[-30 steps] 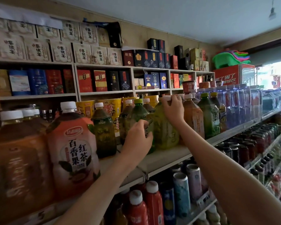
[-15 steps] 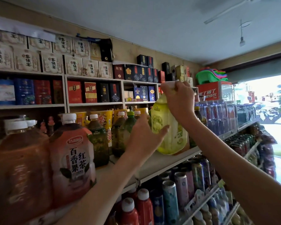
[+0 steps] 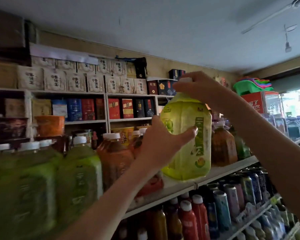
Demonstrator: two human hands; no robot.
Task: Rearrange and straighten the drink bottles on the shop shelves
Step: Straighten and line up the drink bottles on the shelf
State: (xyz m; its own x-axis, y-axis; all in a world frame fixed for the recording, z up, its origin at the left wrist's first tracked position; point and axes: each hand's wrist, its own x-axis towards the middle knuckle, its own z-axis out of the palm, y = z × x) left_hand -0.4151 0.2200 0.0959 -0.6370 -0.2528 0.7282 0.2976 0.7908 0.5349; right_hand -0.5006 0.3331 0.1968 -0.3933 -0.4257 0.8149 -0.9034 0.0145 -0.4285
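Two-handed, held the big yellow-green plastic bottle (image 3: 180, 153) at the white shelf front (image 3: 232, 168), right hand (image 3: 199, 89) curled on its cap, left hand (image 3: 159, 146) clasping its side; risked toppling the brown bottle (image 3: 222, 148) beside.

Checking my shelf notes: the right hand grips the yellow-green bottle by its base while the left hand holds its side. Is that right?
Not quite. In the head view the right hand grips the yellow-green bottle by its white cap, at the top, not by its base. The left hand does hold its side.
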